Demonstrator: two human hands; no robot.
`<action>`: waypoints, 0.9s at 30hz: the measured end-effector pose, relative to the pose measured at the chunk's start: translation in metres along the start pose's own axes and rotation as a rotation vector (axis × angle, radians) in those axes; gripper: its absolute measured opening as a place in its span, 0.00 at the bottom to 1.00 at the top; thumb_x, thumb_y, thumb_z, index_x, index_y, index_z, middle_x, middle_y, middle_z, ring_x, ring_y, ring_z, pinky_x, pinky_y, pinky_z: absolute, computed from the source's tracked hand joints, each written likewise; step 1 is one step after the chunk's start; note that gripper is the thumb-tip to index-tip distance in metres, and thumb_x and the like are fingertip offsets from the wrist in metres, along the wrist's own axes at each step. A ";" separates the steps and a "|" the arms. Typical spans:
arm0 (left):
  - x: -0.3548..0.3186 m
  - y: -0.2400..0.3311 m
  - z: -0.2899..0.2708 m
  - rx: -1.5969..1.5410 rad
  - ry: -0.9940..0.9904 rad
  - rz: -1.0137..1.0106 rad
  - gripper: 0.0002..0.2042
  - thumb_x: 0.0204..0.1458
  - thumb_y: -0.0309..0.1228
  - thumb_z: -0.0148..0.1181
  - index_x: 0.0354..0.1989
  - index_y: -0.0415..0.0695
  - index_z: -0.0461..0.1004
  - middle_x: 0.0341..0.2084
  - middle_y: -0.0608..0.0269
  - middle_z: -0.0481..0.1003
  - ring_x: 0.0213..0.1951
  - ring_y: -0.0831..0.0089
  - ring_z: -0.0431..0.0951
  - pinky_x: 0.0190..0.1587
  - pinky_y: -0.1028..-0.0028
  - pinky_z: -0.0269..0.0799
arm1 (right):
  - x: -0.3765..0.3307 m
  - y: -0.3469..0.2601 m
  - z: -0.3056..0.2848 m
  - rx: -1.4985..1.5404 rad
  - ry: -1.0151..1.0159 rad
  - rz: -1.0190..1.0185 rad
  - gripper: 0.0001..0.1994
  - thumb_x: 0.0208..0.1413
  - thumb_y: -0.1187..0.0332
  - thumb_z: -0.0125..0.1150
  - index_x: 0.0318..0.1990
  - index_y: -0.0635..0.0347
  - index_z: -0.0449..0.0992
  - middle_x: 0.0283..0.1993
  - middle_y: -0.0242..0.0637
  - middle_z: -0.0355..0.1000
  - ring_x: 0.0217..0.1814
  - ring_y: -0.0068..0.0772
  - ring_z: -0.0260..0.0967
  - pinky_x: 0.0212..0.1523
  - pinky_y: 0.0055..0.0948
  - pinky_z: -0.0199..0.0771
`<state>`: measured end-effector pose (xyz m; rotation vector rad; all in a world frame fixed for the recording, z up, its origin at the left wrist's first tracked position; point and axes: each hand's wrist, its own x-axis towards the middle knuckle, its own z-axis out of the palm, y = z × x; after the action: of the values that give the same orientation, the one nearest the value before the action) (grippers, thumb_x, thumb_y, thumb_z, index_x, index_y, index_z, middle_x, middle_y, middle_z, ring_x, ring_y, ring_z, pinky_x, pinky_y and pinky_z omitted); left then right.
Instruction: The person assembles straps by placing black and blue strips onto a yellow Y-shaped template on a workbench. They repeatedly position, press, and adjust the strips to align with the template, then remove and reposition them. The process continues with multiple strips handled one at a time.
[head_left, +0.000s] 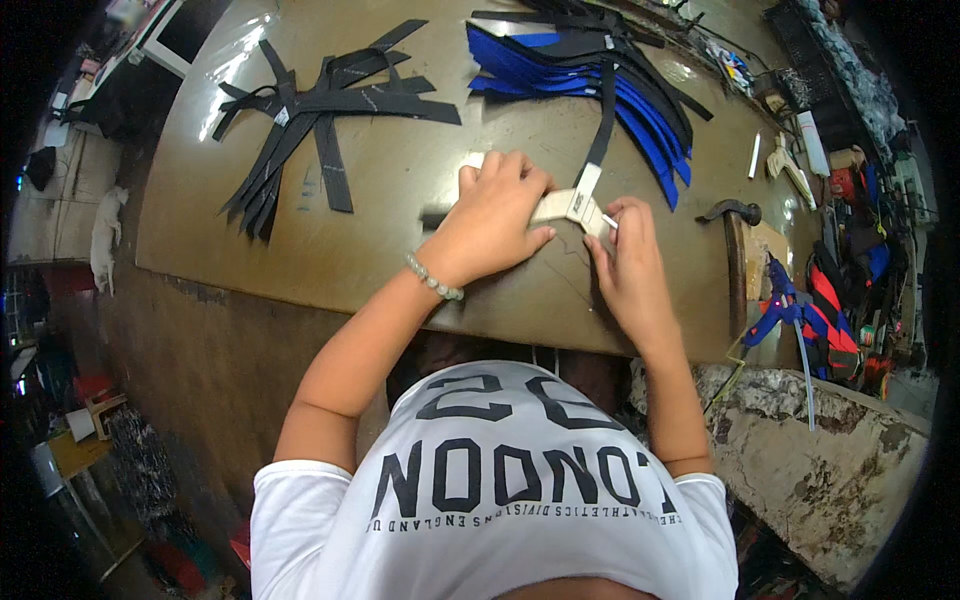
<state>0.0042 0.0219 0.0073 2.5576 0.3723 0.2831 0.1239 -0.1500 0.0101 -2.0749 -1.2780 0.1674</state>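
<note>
A cream Y-shaped template (578, 206) lies over black straps near the middle of the table. One black strap (606, 125) runs up from its upper arm; a short dark end (433, 219) shows left of my wrist. My left hand (490, 215), palm down, holds the template's left arm, its fingers curled and thumb out to the right. At the template's lower right arm, my right hand (634, 270) pinches a slim white marking stick (609, 221). Its tip meets or nearly meets the template's edge. Most of the strap under my left hand is hidden.
Black straps (335, 105) lie crossed at the upper left. Blue and black fabric pieces (600, 85) are fanned out at the top. Rightward are a hammer (735, 225), a blue glue gun (782, 300), another cream template (792, 172) and a white stick (755, 156). The table edge (520, 340) curves nearby.
</note>
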 end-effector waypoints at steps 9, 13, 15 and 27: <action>0.023 -0.006 -0.024 -0.354 0.009 0.089 0.10 0.55 0.30 0.63 0.40 0.37 0.77 0.31 0.52 0.79 0.35 0.62 0.80 0.42 0.67 0.74 | -0.034 0.023 -0.040 -0.308 0.207 0.252 0.11 0.54 0.73 0.64 0.39 0.65 0.67 0.33 0.51 0.72 0.33 0.58 0.72 0.36 0.47 0.72; 0.020 -0.058 -0.102 -0.563 0.315 0.054 0.10 0.57 0.32 0.64 0.41 0.39 0.82 0.34 0.62 0.82 0.38 0.76 0.80 0.43 0.75 0.75 | -0.037 0.037 -0.049 -0.012 0.263 0.475 0.12 0.57 0.74 0.64 0.34 0.63 0.63 0.28 0.41 0.71 0.26 0.33 0.71 0.30 0.30 0.71; -0.003 -0.104 -0.142 -0.382 0.580 0.010 0.11 0.57 0.31 0.64 0.43 0.36 0.81 0.37 0.62 0.82 0.38 0.78 0.79 0.43 0.77 0.74 | -0.036 0.036 -0.045 0.380 0.324 0.591 0.13 0.58 0.74 0.64 0.33 0.63 0.62 0.26 0.35 0.71 0.27 0.21 0.69 0.29 0.25 0.69; 0.110 -0.095 -0.083 -0.391 0.470 0.165 0.13 0.59 0.33 0.62 0.48 0.41 0.81 0.41 0.61 0.82 0.43 0.75 0.79 0.48 0.74 0.73 | -0.017 0.041 -0.064 -0.461 0.191 -0.019 0.08 0.58 0.74 0.58 0.41 0.68 0.67 0.44 0.54 0.73 0.51 0.54 0.70 0.49 0.44 0.71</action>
<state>0.0651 0.1739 0.0395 2.1193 0.2428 0.9306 0.1743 -0.2064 0.0296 -2.3882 -1.3054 -0.3588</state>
